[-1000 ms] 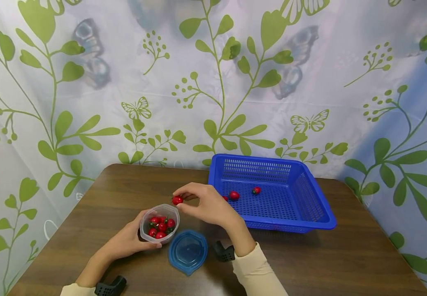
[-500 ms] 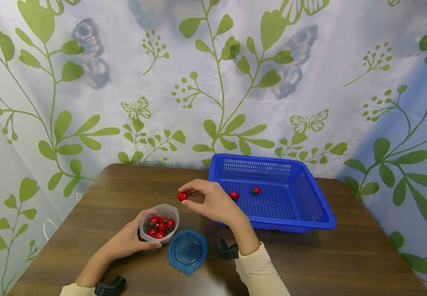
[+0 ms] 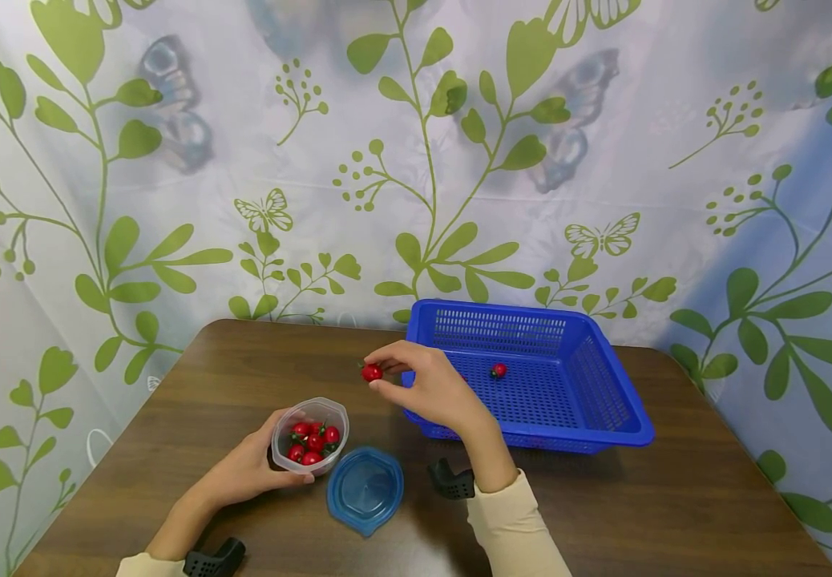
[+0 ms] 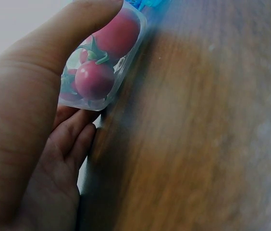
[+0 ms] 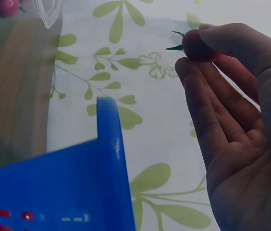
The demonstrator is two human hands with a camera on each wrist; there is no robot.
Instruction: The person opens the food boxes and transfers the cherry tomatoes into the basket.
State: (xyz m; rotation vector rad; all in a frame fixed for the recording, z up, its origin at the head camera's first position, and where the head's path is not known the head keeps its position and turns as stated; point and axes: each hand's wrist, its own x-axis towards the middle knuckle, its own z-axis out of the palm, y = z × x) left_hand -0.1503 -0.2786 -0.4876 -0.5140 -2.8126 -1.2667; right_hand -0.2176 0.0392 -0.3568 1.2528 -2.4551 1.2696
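My left hand curls its fingers and thumb round a clear plastic container that stands on the table at the left. Several cherry tomatoes with green stems lie inside it; through its wall two show large in the left wrist view, a small one nearest. Between thumb and fingertips my right hand pinches a single cherry tomato. That hand hovers above the left rim of the blue basket. In the right wrist view the held tomato has its green stem pointing away from the fingers.
In front of the container, a blue lid lies flat on the table. A cherry tomato shows on the basket's floor; others there are partly hidden by my right hand. A patterned curtain hangs behind the table.
My right hand has moved away from the container, right and back toward the basket, still pinching the cherry tomato. The left hand and container have stayed in place.
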